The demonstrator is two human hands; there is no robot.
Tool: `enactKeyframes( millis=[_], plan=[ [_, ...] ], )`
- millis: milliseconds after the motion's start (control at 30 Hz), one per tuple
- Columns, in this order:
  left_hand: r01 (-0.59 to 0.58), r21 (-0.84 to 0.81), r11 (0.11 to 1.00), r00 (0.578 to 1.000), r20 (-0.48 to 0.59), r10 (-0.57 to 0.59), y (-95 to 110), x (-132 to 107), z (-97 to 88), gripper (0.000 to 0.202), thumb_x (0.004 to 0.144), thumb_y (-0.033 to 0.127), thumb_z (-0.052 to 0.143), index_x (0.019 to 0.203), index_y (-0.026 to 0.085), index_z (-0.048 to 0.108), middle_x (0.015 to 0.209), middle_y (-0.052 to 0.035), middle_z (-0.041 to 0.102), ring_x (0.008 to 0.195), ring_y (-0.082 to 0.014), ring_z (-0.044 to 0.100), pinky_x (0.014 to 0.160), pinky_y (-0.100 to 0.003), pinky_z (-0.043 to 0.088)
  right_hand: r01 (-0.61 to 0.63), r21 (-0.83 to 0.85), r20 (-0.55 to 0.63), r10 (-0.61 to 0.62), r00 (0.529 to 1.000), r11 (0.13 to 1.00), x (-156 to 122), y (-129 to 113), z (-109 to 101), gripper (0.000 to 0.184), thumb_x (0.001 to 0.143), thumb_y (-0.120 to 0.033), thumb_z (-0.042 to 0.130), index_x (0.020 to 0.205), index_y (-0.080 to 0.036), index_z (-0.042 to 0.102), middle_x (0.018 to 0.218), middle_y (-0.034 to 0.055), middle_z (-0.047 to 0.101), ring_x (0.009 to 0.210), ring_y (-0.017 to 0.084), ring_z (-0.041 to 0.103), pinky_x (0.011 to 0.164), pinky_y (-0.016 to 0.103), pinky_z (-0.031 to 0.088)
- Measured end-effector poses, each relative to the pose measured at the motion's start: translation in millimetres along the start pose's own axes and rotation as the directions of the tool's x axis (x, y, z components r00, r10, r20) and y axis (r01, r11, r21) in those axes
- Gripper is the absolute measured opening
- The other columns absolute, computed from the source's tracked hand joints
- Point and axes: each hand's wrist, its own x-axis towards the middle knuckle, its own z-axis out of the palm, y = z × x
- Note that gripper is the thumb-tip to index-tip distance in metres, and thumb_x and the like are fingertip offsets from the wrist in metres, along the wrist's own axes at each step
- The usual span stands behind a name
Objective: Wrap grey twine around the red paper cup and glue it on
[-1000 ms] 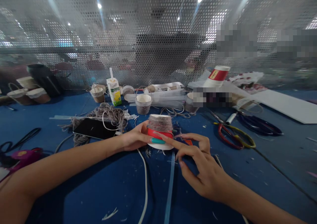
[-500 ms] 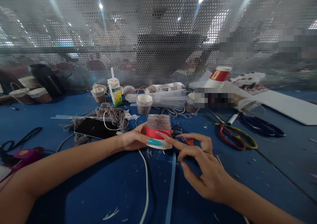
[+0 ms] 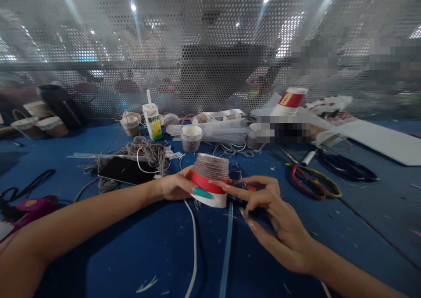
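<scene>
A: Where is the cup?
B: Upside down, tilted, low over the table, in the left hand, fingers curled round its side
A: And the right hand?
B: Half open, forefinger touching the cup's front

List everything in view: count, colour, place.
paper cup: one, red and white, upside down, twine-wound, centre.
twine tangle: one, grey-brown, left of centre.
phone: one, black, beside the tangle.
juice carton: one, white and green, with straw, behind tangle.
small cups: several, brownish, along the back.
scissors: one pair, red and yellow handles, right.
cup stack: one, red and white, tilted, back right.
table: one, blue, underneath.
mesh screen: one, grey, behind table.
left hand: one, grips the paper cup.
right hand: one, open, forefinger on the paper cup.
</scene>
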Motion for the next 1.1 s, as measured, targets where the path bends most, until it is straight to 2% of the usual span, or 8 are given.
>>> enactKeyframes(
  millis=[133, 333, 567, 800, 900, 1000, 1100],
  plan=[
    [0.012, 0.008, 1.0, 1.0, -0.005, -0.012, -0.8, -1.0, -1.6, 0.064, 0.058, 0.017, 0.073, 0.12, 0.015, 0.061, 0.125, -0.0145, 0.064, 0.117, -0.0296, 0.059, 0.099, -0.041, 0.041, -0.017, 0.037, -0.004, 0.017, 1.0, 0.999, -2.8, 1.1, 0.7, 0.028, 0.075, -0.005, 0.049, 0.091, -0.026, 0.041, 0.124, 0.0016, 0.067, 0.108, 0.024, 0.044, 0.082, 0.038, 0.046],
    [0.003, -0.015, 1.0, 0.999, 0.041, -0.002, 1.9, -0.6, -0.2, 0.06, 0.059, 0.017, 0.072, 0.118, 0.015, 0.062, 0.127, -0.0147, 0.063, 0.121, -0.0291, 0.056, 0.103, -0.042, 0.039, -0.012, 0.112, -0.03, 0.016, 0.999, 0.994, -5.4, 1.8, 0.2, 0.022, 0.076, -0.007, 0.046, 0.087, -0.026, 0.044, 0.115, 0.0003, 0.071, 0.105, 0.025, 0.048, 0.081, 0.043, 0.044],
    [0.033, -0.027, 0.999, 0.999, -0.012, -0.033, 1.8, -0.7, 1.7, 0.058, 0.056, 0.017, 0.077, 0.113, 0.018, 0.066, 0.117, -0.0108, 0.068, 0.109, -0.0249, 0.063, 0.095, -0.036, 0.044, -0.006, 0.024, -0.032, 0.006, 0.999, 1.0, -5.1, 2.9, -0.5, 0.027, 0.073, -0.005, 0.048, 0.089, -0.027, 0.043, 0.11, 0.0039, 0.072, 0.107, 0.026, 0.05, 0.077, 0.04, 0.048],
    [0.002, -0.005, 1.0, 0.997, -0.077, -0.002, -1.2, 1.2, 3.8, 0.058, 0.053, 0.015, 0.082, 0.109, 0.014, 0.066, 0.106, -0.0114, 0.07, 0.098, -0.0236, 0.066, 0.096, -0.039, 0.043, 0.031, -0.148, 0.017, -0.029, 0.999, 0.989, -4.4, -3.2, 2.5, 0.024, 0.074, -0.008, 0.048, 0.09, -0.026, 0.046, 0.087, 0.0031, 0.069, 0.107, 0.029, 0.049, 0.079, 0.042, 0.043],
    [-0.001, 0.005, 1.0, 0.995, -0.103, 0.002, -1.6, 1.9, 4.7, 0.059, 0.054, 0.017, 0.083, 0.11, 0.015, 0.064, 0.104, -0.0102, 0.07, 0.095, -0.0227, 0.066, 0.094, -0.039, 0.045, 0.028, -0.168, 0.014, -0.026, 1.0, 0.985, -3.6, -2.9, 2.6, 0.024, 0.075, -0.008, 0.048, 0.091, -0.026, 0.045, 0.081, 0.0021, 0.068, 0.105, 0.029, 0.05, 0.081, 0.044, 0.041],
    [-0.024, 0.023, 0.999, 0.992, -0.126, 0.027, -2.7, 3.3, 7.1, 0.06, 0.053, 0.02, 0.085, 0.109, 0.015, 0.063, 0.102, -0.0098, 0.07, 0.093, -0.0222, 0.066, 0.091, -0.039, 0.047, 0.019, -0.167, 0.004, -0.019, 1.0, 0.986, -3.6, -3.4, 2.8, 0.024, 0.076, -0.007, 0.046, 0.091, -0.026, 0.044, 0.084, 0.0031, 0.069, 0.11, 0.03, 0.049, 0.082, 0.045, 0.039],
    [-0.046, 0.079, 0.996, 0.974, -0.217, 0.062, -4.2, 5.2, 12.0, 0.062, 0.049, 0.017, 0.087, 0.105, 0.014, 0.062, 0.097, -0.0089, 0.07, 0.089, -0.0207, 0.066, 0.088, -0.038, 0.048, 0.078, -0.201, 0.029, -0.074, 0.997, 0.976, -3.2, -4.6, 3.7, 0.025, 0.075, -0.008, 0.047, 0.092, -0.026, 0.046, 0.088, 0.0033, 0.07, 0.11, 0.031, 0.048, 0.081, 0.044, 0.037]
  ],
)
